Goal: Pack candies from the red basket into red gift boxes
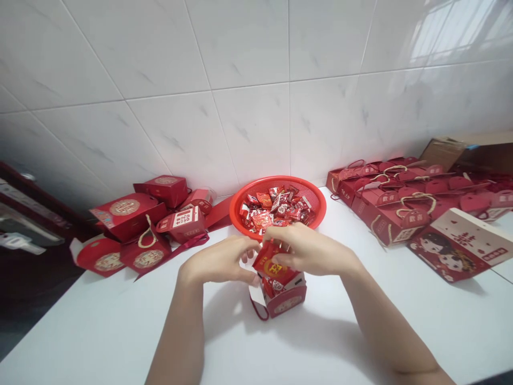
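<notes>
In front of me on the white table stands a small red gift box with its top open. Wrapped candies show inside it, and a dark red cord handle hangs at its left. My left hand is closed at the box's left side, thumb and fingers on a white inner flap. My right hand grips a red packet with gold print, held over the opening. The packet hides part of the box. Just behind my hands sits a red plastic basket of wrapped candies.
Several closed red boxes are piled at left, with a dark red ribbon. Rows of red boxes with cord handles stand at right, beside a printed box and a cardboard carton. A tiled wall rises behind.
</notes>
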The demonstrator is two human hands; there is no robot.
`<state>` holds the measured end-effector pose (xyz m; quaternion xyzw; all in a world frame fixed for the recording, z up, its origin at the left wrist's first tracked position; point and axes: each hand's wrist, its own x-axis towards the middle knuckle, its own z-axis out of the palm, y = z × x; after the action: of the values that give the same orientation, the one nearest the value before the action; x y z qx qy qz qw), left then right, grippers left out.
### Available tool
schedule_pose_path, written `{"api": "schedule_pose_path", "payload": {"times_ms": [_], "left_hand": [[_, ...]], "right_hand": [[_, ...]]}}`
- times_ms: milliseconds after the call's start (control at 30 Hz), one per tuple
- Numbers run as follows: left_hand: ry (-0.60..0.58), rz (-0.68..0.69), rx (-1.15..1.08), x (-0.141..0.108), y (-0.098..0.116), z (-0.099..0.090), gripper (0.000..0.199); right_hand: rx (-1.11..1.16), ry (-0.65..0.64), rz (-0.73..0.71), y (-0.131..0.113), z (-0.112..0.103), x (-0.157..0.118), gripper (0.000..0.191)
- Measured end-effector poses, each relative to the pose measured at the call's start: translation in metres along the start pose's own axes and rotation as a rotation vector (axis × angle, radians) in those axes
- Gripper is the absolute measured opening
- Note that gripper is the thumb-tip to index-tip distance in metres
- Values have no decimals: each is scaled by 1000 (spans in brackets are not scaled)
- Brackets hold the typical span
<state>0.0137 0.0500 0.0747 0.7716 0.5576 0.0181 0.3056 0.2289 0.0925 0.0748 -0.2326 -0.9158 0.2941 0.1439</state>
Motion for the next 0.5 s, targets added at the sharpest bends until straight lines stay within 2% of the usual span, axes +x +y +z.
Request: {"api": "schedule_pose_path", "payload": {"times_ms": [100,167,300,500], "left_hand": [[-6,-69,-13,0,-7,0,61],[-15,-104,-27,0,-8,0,66],[-36,-126,-26,0,-5,0,65],[3,-55,-34,0,-5,1,57]], "right_hand": [[-101,-74,18,5,10,7,25],[-157,-60,46,8,13,9,26],[-210,-18,103,10,10,8,27],[-191,-102,18,8,1,2,28]]}}
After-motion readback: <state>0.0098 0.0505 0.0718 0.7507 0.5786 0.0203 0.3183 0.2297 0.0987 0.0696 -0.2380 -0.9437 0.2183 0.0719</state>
